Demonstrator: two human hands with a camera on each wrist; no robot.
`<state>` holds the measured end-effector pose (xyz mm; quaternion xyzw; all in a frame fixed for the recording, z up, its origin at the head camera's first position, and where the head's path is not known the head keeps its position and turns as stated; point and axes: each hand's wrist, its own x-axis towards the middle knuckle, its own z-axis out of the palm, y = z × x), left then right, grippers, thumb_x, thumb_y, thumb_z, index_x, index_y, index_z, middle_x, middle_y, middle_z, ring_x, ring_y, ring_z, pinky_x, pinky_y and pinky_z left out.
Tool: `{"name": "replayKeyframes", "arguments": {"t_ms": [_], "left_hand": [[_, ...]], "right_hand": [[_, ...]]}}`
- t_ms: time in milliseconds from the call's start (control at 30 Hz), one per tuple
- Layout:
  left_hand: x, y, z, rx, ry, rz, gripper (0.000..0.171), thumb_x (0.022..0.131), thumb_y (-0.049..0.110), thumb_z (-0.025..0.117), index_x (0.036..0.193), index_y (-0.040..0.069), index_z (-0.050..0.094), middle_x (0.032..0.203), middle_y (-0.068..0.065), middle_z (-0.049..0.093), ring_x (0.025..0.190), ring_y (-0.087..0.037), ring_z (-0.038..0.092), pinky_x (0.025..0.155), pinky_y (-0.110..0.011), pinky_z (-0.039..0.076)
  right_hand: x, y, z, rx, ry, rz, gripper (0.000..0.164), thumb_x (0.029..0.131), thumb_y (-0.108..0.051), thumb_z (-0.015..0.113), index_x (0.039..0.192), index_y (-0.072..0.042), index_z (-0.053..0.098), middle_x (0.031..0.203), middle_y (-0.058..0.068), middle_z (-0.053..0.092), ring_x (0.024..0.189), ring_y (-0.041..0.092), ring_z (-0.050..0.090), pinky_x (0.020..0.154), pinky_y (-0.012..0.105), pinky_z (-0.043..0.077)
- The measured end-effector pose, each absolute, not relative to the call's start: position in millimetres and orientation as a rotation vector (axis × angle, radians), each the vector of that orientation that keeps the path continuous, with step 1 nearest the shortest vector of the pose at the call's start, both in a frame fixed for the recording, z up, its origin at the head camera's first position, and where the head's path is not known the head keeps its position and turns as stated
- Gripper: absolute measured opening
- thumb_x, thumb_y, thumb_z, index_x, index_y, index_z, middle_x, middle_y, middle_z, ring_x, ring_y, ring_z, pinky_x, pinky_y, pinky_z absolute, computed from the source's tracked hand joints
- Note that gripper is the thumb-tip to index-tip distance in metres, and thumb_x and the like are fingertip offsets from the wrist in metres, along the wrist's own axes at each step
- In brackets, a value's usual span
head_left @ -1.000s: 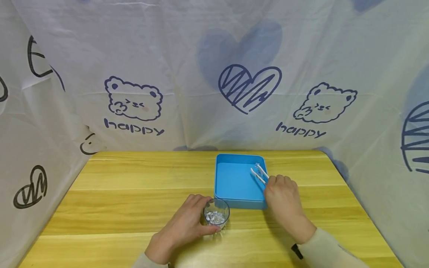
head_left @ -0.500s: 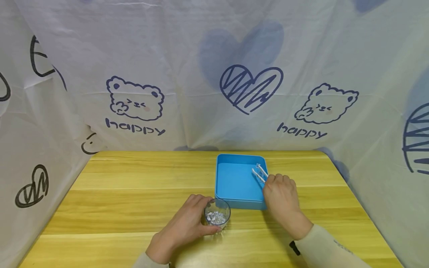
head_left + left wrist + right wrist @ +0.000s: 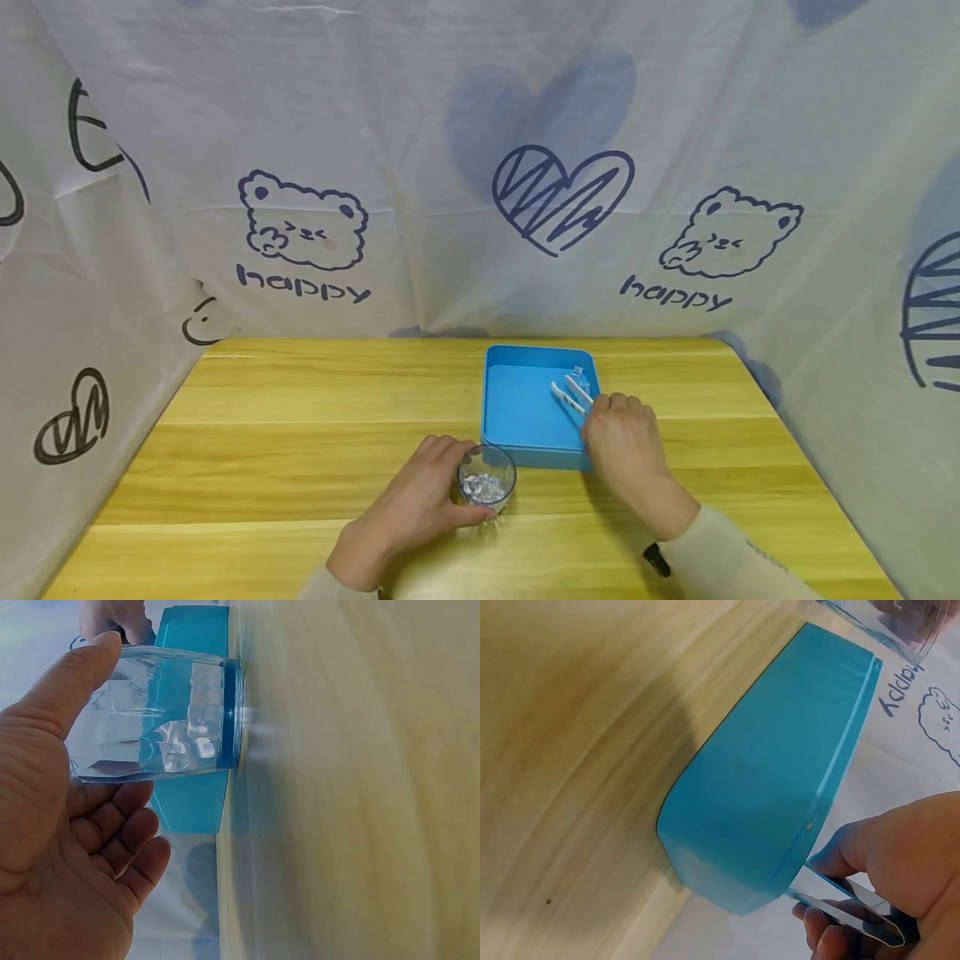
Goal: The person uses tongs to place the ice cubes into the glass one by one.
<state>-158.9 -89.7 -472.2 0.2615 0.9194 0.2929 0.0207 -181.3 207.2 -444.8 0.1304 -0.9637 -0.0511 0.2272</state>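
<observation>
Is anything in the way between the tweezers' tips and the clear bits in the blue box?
Nothing I can see. The tweezers in the right hand reach inside the blue box, tips apart; the clear bits lie close by, near its right wall, with no other thing visible between.

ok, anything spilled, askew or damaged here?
Nothing stands out. The left hand grips an upright glass, the blue tray sits flat, and the right hand holds tongs over it. No spill or damage shows.
</observation>
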Motion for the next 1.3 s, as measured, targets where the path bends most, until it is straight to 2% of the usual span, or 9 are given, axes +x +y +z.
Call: {"name": "replayKeyframes", "arguments": {"t_ms": [167, 633, 800, 933, 1100, 1300], "left_hand": [[-158.2, -89.9, -472.6, 0.814, 2.856, 0.908, 0.090, 0.078, 0.054, 0.090, 0.145, 0.003, 0.058, 0.133, -0.007, 0.065, 0.120, -0.022, 0.055, 0.107, -0.047, 0.054], [-158.2, -89.8, -475.2, 0.802, 2.845, 0.908, 0.091, 0.079, 0.055, 0.089, 0.146, 0.004, 0.057, 0.134, -0.007, 0.064, 0.121, -0.022, 0.055, 0.108, -0.047, 0.053], [-158.1, -90.0, -475.1, 0.805, 2.846, 0.907, 0.091, 0.079, 0.055, 0.089, 0.146, 0.003, 0.057, 0.134, -0.007, 0.064, 0.122, -0.022, 0.055, 0.109, -0.047, 0.053], [-157.9, -89.9, -474.4, 0.805, 2.841, 0.905, 0.092, 0.079, 0.055, 0.089, 0.147, 0.003, 0.057, 0.135, -0.008, 0.064, 0.123, -0.023, 0.055, 0.109, -0.048, 0.053], [-158.4, -89.9, -473.0, 0.806, 2.840, 0.899, 0.092, 0.079, 0.055, 0.089, 0.147, 0.003, 0.056, 0.135, -0.008, 0.064, 0.122, -0.023, 0.055, 0.108, -0.048, 0.053], [-158.7, -89.9, -472.5, 0.809, 2.842, 0.893, 0.092, 0.079, 0.056, 0.089, 0.148, 0.004, 0.056, 0.134, -0.008, 0.064, 0.121, -0.022, 0.055, 0.108, -0.047, 0.054]], "right_hand": [[-182.5, 208.6, -443.9, 0.326, -2.622, -0.220, 0.013, 0.088, 0.005, 0.065, 0.079, 0.008, 0.057, 0.065, 0.013, 0.046, 0.061, 0.028, 0.045, 0.053, 0.035, 0.038], [-192.2, 209.1, -444.4, 0.308, -2.649, -0.248, 0.015, 0.092, 0.005, 0.061, 0.077, 0.006, 0.057, 0.065, 0.013, 0.047, 0.060, 0.028, 0.046, 0.051, 0.035, 0.038], [-194.7, 206.1, -442.6, 0.295, -2.696, -0.256, 0.016, 0.092, 0.004, 0.062, 0.077, 0.006, 0.058, 0.065, 0.014, 0.049, 0.060, 0.028, 0.047, 0.052, 0.037, 0.041], [-192.2, 203.3, -438.8, 0.274, -2.770, -0.226, 0.021, 0.092, -0.004, 0.068, 0.078, 0.006, 0.058, 0.065, 0.012, 0.049, 0.059, 0.026, 0.046, 0.052, 0.037, 0.044], [-183.7, 200.1, -432.4, 0.326, -2.766, -0.110, 0.030, 0.092, -0.013, 0.072, 0.071, 0.002, 0.056, 0.061, 0.008, 0.046, 0.054, 0.022, 0.043, 0.046, 0.032, 0.040], [-176.3, 202.5, -426.0, 0.343, -2.692, -0.160, 0.024, 0.089, -0.006, 0.069, 0.071, 0.002, 0.055, 0.062, 0.009, 0.045, 0.057, 0.024, 0.044, 0.050, 0.034, 0.039]]}}
